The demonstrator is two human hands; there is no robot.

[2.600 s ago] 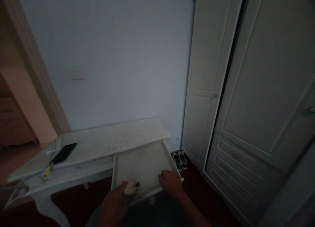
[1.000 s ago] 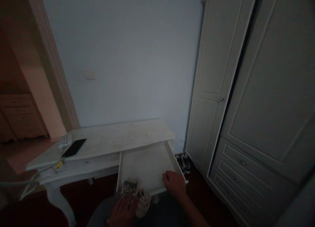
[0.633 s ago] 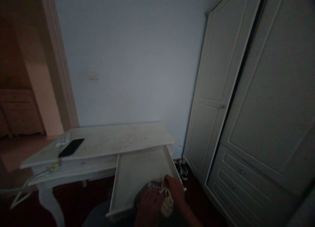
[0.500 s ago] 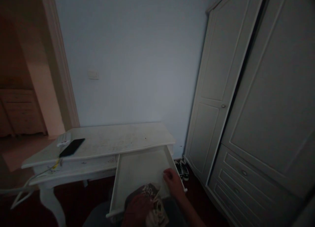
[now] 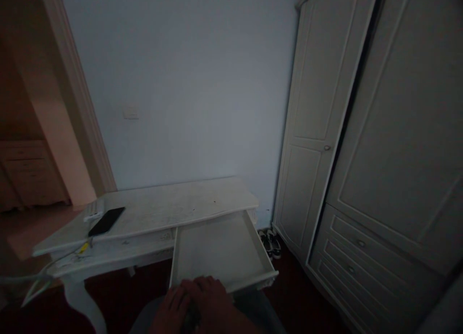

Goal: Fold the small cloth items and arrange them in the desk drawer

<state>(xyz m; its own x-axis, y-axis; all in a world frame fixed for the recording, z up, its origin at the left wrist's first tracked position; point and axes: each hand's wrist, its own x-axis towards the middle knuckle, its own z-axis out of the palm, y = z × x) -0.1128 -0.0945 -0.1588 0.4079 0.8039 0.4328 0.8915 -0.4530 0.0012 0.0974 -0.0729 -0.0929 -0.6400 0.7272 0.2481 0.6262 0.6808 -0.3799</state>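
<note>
The left hand [image 5: 171,310] and right hand [image 5: 213,302] meet at the front edge of the pulled-out drawer [image 5: 220,249], fingers bent around a dark bundle [image 5: 191,318] that they mostly hide. The drawer juts from the white desk [image 5: 173,199] towards the person's lap. On the desk's left end lie a black phone [image 5: 106,221] and a white object [image 5: 94,209], near a cable [image 5: 58,260] with a yellow tag [image 5: 83,248]. Shoes [image 5: 270,243] sit on the floor between drawer and wardrobe [image 5: 307,179]. Any lettering is too dark to read.
</note>
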